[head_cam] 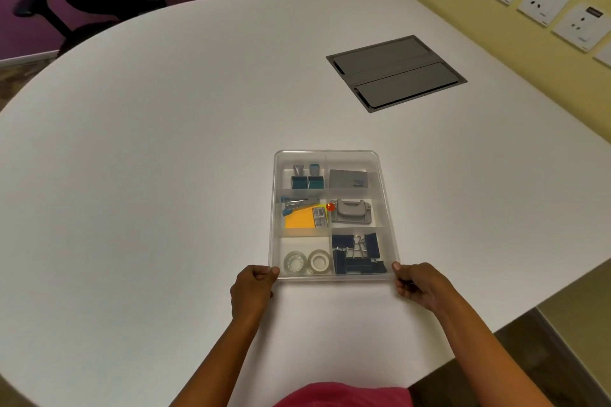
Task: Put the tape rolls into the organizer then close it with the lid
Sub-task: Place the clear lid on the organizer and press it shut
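Note:
The clear plastic organizer (333,155) sits on the white table in front of me, with a translucent lid (385,208) lying over it. Two tape rolls (294,263) (319,262) lie side by side in the near-left compartment, seen through the lid. My left hand (253,287) pinches the lid's near-left corner. At the near-right corner, my right hand (418,284) grips the lid in the same way. Both fists are closed on the rim.
Other compartments hold blue binder clips (358,254), a grey hole punch (352,211), orange sticky notes (299,218), a stapler and stamps. A grey cable hatch (396,73) is set into the table at the far right. An office chair (82,10) stands beyond the far edge.

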A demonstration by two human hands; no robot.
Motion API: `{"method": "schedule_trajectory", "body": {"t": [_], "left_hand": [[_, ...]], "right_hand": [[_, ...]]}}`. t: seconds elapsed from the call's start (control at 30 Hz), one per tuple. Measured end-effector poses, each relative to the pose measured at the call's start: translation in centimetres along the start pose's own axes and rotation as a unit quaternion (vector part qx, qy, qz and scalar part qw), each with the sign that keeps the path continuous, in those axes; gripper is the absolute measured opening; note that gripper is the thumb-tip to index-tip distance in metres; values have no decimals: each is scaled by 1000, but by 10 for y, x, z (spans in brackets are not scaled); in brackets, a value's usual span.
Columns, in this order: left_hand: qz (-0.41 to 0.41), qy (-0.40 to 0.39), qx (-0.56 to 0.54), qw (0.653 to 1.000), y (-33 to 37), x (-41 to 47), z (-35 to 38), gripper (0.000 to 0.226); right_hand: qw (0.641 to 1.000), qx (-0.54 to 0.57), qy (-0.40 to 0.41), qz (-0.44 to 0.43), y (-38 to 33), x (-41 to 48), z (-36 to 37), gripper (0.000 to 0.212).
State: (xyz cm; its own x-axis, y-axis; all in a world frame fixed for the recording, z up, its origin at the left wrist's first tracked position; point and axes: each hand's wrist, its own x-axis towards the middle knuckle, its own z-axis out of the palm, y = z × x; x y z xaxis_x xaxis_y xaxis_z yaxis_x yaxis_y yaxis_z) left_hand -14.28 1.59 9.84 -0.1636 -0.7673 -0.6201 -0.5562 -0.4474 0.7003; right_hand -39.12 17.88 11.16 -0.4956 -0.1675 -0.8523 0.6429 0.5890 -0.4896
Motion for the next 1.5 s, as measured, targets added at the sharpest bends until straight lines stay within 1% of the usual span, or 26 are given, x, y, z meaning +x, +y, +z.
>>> {"method": "schedule_trajectory", "body": {"t": [0.07,0.13,0.3,0.4,0.47,0.5,0.53,0.6,0.67,0.7,0.77,0.83,0.97,1.03,1.1,1.23,1.3,1.37,1.43,1.5], "left_hand": [[-30,-24,-35,999,0,2,0,16],[-45,-42,-45,997,-2,6,1,12],[-58,-55,-21,997,-4,11,6,20],[-67,-61,-10,996,-3,13,6,19],[-57,-57,5,997,-2,14,4,14],[-38,-49,33,998,-2,14,3,11],[-14,-36,78,996,-2,13,1,11],[26,-10,170,985,1,12,0,15],[41,4,202,979,9,14,1,17],[47,9,207,977,14,17,2,17],[59,14,206,977,28,27,4,16],[70,6,196,978,44,42,4,15],[93,-23,189,977,84,78,6,29],[99,-31,196,975,105,95,9,33],[103,-37,206,972,125,112,12,37],[112,-43,239,963,161,141,17,39],[119,-45,245,961,175,153,20,38],[123,-48,250,959,186,164,23,29],[120,-46,258,958,194,173,26,35],[115,-53,254,959,198,181,27,36]], "right_hand": [[1000,-9,-5,3,-1,1,-1,19],[1000,-15,-8,7,-1,2,-4,18],[1000,-21,-17,17,-2,4,-7,16],[999,-28,-21,16,-4,4,-8,17],[999,-41,-20,12,-5,3,-9,17],[997,-70,-16,3,-6,3,-10,18],[992,-124,-12,-11,-9,3,-11,22],[968,-247,-10,-37,-21,2,-9,34],[943,-331,-11,-35,-35,3,-3,42],[935,-353,-14,-30,-43,4,-1,42],[936,-351,-18,-28,-58,10,4,36],[944,-326,-2,-45,-75,19,8,32],[947,-305,48,-88,-115,43,19,37],[947,-299,60,-98,-135,55,26,41],[949,-288,68,-110,-155,66,34,40],[952,-252,57,-161,-198,83,48,35],[950,-244,45,-190,-216,91,55,38],[945,-262,38,-193,-230,96,63,39],[938,-298,33,-173,-240,100,69,32],[930,-337,25,-145,-245,106,72,38]]}}
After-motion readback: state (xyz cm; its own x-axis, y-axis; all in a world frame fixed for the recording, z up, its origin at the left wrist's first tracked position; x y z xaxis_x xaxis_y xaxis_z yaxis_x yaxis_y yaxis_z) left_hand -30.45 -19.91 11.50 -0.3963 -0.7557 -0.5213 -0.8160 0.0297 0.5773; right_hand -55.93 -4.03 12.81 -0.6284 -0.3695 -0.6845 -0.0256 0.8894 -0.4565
